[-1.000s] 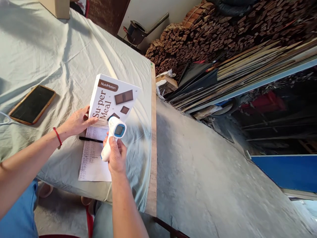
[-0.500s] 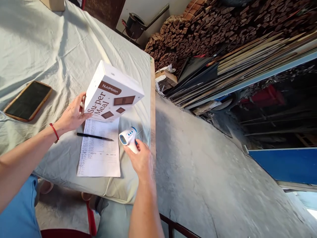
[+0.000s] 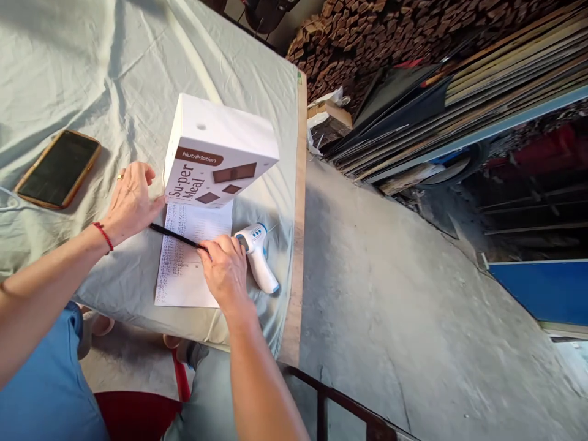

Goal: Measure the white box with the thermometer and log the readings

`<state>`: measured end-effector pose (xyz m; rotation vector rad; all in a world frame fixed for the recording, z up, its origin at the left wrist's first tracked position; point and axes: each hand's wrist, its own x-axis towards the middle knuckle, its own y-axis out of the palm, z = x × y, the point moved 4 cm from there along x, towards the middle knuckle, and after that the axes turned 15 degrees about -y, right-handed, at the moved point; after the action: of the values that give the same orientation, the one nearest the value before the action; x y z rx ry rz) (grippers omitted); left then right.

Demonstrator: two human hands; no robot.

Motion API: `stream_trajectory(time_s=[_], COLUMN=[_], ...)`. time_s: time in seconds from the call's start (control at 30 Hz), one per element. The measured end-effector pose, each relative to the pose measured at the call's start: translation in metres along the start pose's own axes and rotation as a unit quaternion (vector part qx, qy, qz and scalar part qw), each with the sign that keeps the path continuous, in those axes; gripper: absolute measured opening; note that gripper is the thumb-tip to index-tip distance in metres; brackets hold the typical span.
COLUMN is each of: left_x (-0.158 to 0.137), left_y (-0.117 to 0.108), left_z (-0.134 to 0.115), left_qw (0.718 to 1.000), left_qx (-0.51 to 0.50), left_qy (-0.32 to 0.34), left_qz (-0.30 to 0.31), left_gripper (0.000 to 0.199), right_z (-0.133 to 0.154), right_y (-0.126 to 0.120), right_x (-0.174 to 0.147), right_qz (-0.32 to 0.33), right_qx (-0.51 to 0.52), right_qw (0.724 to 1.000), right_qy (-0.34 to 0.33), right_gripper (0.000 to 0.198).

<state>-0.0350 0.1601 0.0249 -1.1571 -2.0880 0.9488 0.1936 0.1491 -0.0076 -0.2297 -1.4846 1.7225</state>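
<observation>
- Reaching in from the lower middle, the right hand (image 3: 225, 269) lies palm down on the printed sheet (image 3: 188, 269), and its fingertips close on the near end of the black pen (image 3: 172, 236).
- The pen lies across the upper part of the sheet, and its far end points toward the left hand (image 3: 131, 202).
- The left hand comes from the left side with a red string around the wrist. Its fingers are curled and they touch the left edge of the white box (image 3: 215, 153). It steadies the box but does not grip around it.
- The box stands tilted at the far end of the sheet, and its brown label and the pictures of chocolate pieces face the camera.
- A white and blue thermometer (image 3: 257, 254) lies on the cloth (image 3: 92, 73) just beside the right hand, on its right side, free of both hands.
- A phone (image 3: 57, 168) in a brown case lies well apart to the left, with the dark screen up.
- The wooden edge of the table (image 3: 298, 214) runs close to the thermometer. Behind it are stacked wood pieces (image 3: 367, 30) and leaning boards (image 3: 482, 67).
- The small print on the sheet is too fine to read, and the right hand covers the lower corner of it.
</observation>
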Motion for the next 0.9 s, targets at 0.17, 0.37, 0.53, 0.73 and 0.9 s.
stream_trajectory(time_s=[0.17, 0.37, 0.53, 0.73, 0.9], left_x=[-0.020, -0.078, -0.099, -0.095, -0.096], left_y=[-0.019, 0.002, 0.014, 0.017, 0.016], left_z=[0.000, -0.009, -0.007, -0.007, -0.009], left_qw=[0.998, 0.970, 0.962, 0.959, 0.957], left_qx=[-0.031, -0.022, 0.050, 0.065, 0.079], left_qy=[0.046, 0.179, 0.168, 0.155, 0.150], left_qz=[0.013, 0.166, 0.211, 0.229, 0.235], left_gripper=[0.017, 0.017, 0.022, 0.024, 0.024], right_z=[-0.008, 0.028, 0.040, 0.040, 0.044], right_y=[-0.022, -0.001, 0.017, 0.019, 0.020], right_x=[-0.027, -0.049, -0.047, -0.041, -0.042], right_qz=[-0.085, -0.148, -0.138, -0.133, -0.120], right_qx=[0.203, 0.439, 0.378, 0.304, 0.283], right_qw=[0.968, 0.857, 0.899, 0.940, 0.951], right_qy=[0.122, 0.225, 0.173, 0.077, 0.044], right_gripper=[0.028, 0.028, 0.019, 0.022, 0.019])
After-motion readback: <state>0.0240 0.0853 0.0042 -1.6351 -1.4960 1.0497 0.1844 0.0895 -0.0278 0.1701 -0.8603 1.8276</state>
